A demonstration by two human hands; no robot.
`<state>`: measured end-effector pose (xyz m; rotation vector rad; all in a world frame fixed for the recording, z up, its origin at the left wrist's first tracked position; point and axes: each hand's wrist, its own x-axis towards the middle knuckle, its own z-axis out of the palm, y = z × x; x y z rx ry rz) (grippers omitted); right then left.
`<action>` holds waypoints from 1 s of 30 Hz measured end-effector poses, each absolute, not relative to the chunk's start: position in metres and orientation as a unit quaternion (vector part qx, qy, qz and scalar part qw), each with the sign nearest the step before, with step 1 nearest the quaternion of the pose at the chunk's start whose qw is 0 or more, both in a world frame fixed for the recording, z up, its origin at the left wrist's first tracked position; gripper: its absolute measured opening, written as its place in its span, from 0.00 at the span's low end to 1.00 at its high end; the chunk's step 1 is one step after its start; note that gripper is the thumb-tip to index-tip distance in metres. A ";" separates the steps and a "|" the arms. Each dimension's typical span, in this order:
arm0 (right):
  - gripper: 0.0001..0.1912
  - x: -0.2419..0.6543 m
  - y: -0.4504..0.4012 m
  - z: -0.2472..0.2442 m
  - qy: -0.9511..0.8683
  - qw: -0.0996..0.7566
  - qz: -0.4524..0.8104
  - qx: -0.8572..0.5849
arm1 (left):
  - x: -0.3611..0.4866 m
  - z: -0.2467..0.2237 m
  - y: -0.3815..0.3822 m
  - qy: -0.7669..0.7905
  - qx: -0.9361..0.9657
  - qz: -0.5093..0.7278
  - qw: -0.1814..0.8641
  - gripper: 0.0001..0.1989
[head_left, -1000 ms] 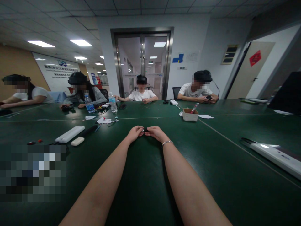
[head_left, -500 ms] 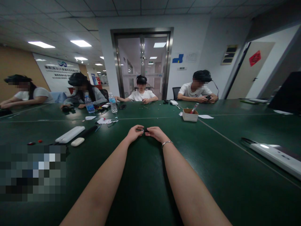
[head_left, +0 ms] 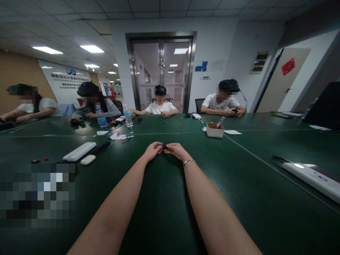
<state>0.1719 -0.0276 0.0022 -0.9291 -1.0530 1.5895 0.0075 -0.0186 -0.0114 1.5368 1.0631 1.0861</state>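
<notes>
Both my arms reach forward over the dark green table (head_left: 164, 198), and my hands meet near its middle. My right hand (head_left: 176, 150) is closed, its thumb and fingers pinching a small black object (head_left: 165, 146) whose kind I cannot make out. Facing it from the other side, my left hand (head_left: 153, 151) is also closed, its fingertips at the left end of that object. Whether the left fingers hold a separate small piece is too small to tell. A silvery bracelet (head_left: 189, 162) circles my right wrist.
To the left lie a white power bank (head_left: 79, 151) and a white oval case (head_left: 88, 160). Water bottles (head_left: 128, 117) and paper scraps (head_left: 118, 136) are farther off. A small box (head_left: 215, 131) stands right of centre, a white device (head_left: 313, 175) far right. Several people sit opposite.
The gap between my fingertips has narrowed slightly, my left fingers now touching the black object's end. My arms have stayed almost still.
</notes>
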 end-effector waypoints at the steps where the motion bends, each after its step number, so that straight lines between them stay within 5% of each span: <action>1: 0.05 0.172 -0.027 0.002 -0.432 0.489 0.654 -0.383 | 0.007 -0.012 -0.019 0.430 0.630 0.445 0.469 0.13; 30: 0.04 0.172 -0.028 0.003 -0.428 0.490 0.659 -0.378 | 0.004 -0.010 -0.022 0.427 0.633 0.457 0.457 0.16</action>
